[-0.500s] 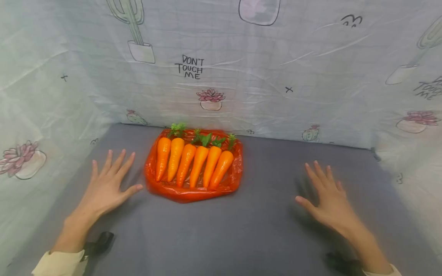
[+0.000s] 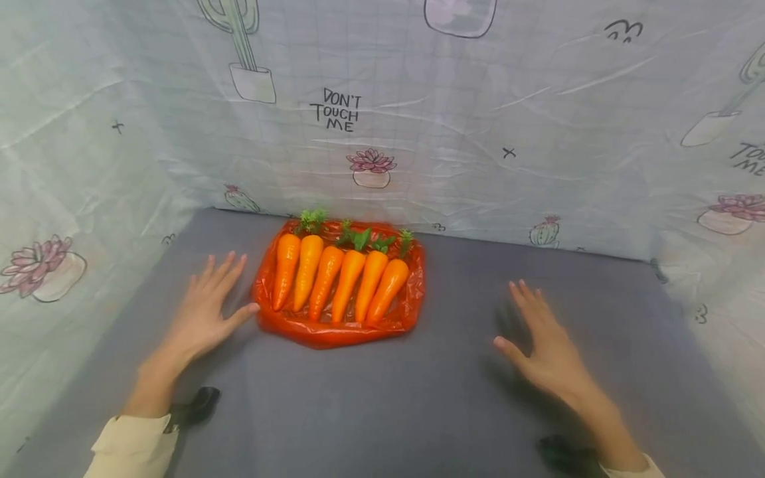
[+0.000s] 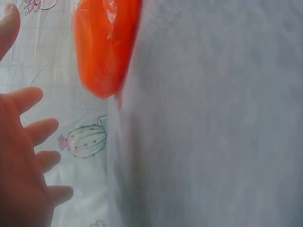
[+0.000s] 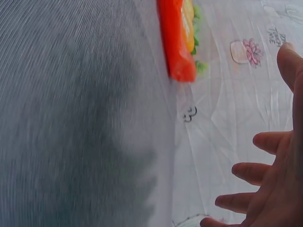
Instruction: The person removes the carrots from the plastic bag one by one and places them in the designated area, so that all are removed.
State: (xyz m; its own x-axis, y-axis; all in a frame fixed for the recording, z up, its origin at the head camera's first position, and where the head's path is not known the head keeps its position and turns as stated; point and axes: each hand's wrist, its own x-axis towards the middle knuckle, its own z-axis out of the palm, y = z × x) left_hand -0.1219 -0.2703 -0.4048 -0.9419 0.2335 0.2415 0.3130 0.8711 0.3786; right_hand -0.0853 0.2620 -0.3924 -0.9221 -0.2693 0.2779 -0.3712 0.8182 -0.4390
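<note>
Several orange carrots (image 2: 349,275) with small green tops lie side by side in a red plastic bag (image 2: 335,337), whose edges stand up around them. My left hand (image 2: 206,312) is spread just left of the bag, its thumb tip right at the bag's edge in the head view. To the right, well apart from the bag, my right hand (image 2: 550,348) hovers over the table with straight fingers and thumb held out. Neither hand holds anything. The left wrist view shows one end of the red bag (image 3: 106,52) beyond the spread fingers; the right wrist view shows its other end (image 4: 177,52).
A grey cloth covers the table (image 2: 382,411). Pale fabric printed with cacti and lettering hangs as a back wall (image 2: 454,146) and along both sides. The bag sits close to the back wall. Dark wrist devices (image 2: 200,405) show below the hands.
Both hands have moved inward, the left one to the right and closer to the bag, the right one slightly to the left. The bag and carrots lie as before; the head view has shifted slightly.
</note>
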